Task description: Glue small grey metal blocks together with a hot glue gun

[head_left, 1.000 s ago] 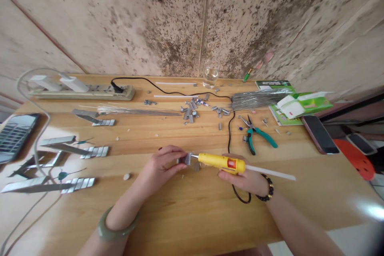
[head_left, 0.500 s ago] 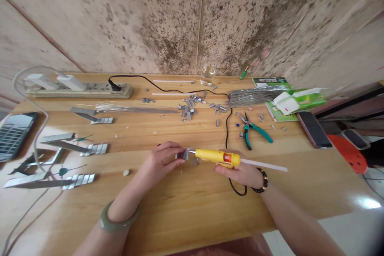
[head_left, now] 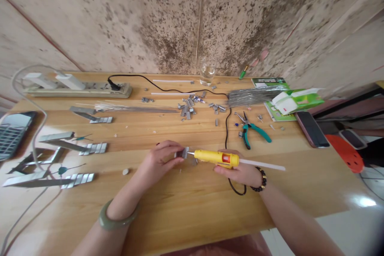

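Between the thumb and fingers of my left hand is a small grey metal piece. My right hand grips a yellow hot glue gun, whose thin metal nozzle points left and reaches the piece's right edge; whether it touches I cannot tell. A white glue stick sticks out of the gun's back end. The gun's black cord runs behind and below my right hand. Another small grey bit lies on the table just under the nozzle, partly hidden.
Loose grey metal pieces lie in a pile at mid-table. Teal-handled pliers, a wire bundle and a phone are to the right. Bent metal strips and a power strip stand left. A glass is by the wall.
The whole view has shifted very slightly. Both hands hold nearly the same pose, with the glue gun's nozzle still at the metal piece.
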`<move>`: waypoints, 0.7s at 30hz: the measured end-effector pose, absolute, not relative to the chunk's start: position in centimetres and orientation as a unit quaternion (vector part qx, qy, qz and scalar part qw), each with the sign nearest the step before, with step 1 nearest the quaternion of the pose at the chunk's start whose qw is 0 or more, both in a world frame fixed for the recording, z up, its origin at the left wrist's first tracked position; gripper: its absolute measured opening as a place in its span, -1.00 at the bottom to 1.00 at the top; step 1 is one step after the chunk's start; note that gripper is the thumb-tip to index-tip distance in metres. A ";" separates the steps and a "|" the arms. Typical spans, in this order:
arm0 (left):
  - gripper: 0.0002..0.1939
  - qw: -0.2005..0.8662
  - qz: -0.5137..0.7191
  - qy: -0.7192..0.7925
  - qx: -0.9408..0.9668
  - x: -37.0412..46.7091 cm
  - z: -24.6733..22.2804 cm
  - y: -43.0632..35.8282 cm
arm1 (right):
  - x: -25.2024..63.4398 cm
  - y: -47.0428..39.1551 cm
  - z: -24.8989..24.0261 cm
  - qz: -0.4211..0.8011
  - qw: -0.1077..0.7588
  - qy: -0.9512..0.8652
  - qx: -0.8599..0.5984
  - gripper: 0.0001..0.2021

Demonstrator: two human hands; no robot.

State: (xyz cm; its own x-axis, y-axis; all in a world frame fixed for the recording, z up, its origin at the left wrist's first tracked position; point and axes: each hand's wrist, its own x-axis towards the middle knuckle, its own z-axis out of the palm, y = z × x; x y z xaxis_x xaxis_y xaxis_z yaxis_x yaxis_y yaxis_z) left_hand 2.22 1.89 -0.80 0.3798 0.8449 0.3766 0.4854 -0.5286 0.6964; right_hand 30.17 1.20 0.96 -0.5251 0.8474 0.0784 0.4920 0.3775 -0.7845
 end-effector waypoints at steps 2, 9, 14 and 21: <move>-0.81 0.242 0.372 0.417 0.793 2.2 -0.9 1.9 | 30.2 1.0 1.2 0.370 0.248 -0.793 -0.416 -0.79; -0.81 0.239 0.378 0.415 0.792 2.1 -1.0 2.0 | 30.2 0.9 0.8 0.364 0.259 -0.788 -0.423 -0.77; -0.80 0.236 0.376 0.409 0.797 2.1 -1.0 2.0 | 30.2 1.1 0.5 0.358 0.277 -0.800 -0.395 -0.74; -0.79 0.240 0.371 0.414 0.796 2.1 -1.1 2.0 | 30.2 1.1 0.4 0.356 0.276 -0.799 -0.399 -0.72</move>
